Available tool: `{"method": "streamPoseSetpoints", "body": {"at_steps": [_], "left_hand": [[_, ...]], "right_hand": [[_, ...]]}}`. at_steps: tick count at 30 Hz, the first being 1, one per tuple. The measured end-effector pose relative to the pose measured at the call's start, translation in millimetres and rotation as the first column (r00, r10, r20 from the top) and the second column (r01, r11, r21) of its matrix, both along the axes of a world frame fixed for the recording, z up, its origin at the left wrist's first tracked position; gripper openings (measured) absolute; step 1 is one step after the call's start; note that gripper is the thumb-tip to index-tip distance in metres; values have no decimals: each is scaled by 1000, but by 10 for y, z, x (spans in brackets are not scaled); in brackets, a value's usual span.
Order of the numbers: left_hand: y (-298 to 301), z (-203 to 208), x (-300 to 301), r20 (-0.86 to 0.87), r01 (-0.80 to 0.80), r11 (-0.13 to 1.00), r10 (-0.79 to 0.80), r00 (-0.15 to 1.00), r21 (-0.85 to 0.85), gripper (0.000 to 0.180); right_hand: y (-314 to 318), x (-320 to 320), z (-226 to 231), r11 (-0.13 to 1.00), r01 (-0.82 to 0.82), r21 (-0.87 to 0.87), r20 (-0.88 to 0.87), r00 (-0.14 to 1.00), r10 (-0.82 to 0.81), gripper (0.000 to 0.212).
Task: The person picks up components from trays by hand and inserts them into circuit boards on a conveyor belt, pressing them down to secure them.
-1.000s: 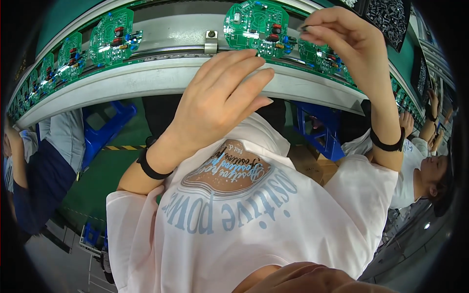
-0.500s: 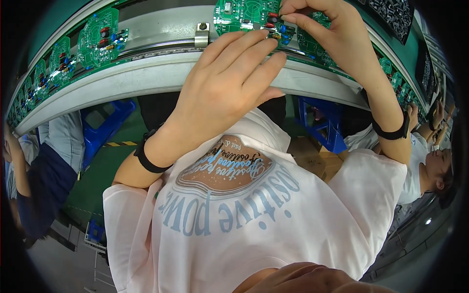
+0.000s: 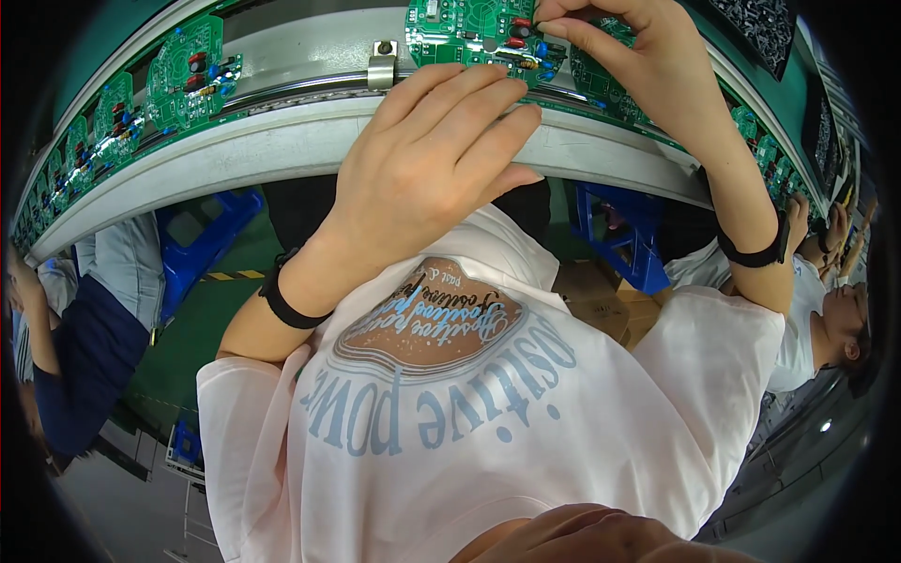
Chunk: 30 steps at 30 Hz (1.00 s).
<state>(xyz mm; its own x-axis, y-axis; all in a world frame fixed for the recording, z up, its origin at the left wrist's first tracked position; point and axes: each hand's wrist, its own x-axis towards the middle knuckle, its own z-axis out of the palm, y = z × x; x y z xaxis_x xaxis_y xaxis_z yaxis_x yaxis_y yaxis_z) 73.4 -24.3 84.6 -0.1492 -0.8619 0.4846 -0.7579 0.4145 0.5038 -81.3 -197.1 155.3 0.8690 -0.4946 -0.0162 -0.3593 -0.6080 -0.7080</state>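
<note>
A green circuit board (image 3: 450, 38) with red, black and blue components lies on the conveyor rail at the top middle. My left hand (image 3: 422, 150) is palm down with fingers stretched and a little apart, the fingertips at the board's near edge. It holds nothing that I can see. Over the board's right side, my right hand (image 3: 610, 47) has thumb and forefinger pinched close to the red parts. Whatever is between those fingertips is hidden or too small to name. Part of another green board (image 3: 601, 75) shows beneath my right hand.
More circuit boards (image 3: 188, 75) sit along the rail to the left and far right. A metal clamp (image 3: 382, 70) stands on the rail. At the upper right is a black tray (image 3: 746, 33) of small parts. Blue stools (image 3: 624, 235) and co-workers are on both sides.
The boards and the rail's clamp have shifted slightly left. My left hand has moved a little left with them, and my right fingertips have drifted slightly left, still pinched.
</note>
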Motion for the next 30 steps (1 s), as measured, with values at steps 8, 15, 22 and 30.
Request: {"method": "streamPoseSetpoints", "body": {"at_steps": [8, 15, 22, 30], "left_hand": [[-15, -16, 16, 49, -29, 999, 30, 998, -20, 48], [-9, 5, 20, 17, -54, 998, 54, 998, 11, 52], [0, -30, 30, 56, -54, 998, 55, 997, -28, 49], [-34, -7, 33, 44, -53, 998, 54, 998, -24, 49]], "right_hand": [[-222, 23, -587, 963, -268, -11, 678, 706, 204, 10], [-209, 61, -462, 954, -298, -46, 637, 727, 257, 11], [-176, 80, -437, 951, -275, -143, 621, 723, 303, 11], [-189, 85, -453, 941, -234, -245, 607, 720, 337, 13]]}}
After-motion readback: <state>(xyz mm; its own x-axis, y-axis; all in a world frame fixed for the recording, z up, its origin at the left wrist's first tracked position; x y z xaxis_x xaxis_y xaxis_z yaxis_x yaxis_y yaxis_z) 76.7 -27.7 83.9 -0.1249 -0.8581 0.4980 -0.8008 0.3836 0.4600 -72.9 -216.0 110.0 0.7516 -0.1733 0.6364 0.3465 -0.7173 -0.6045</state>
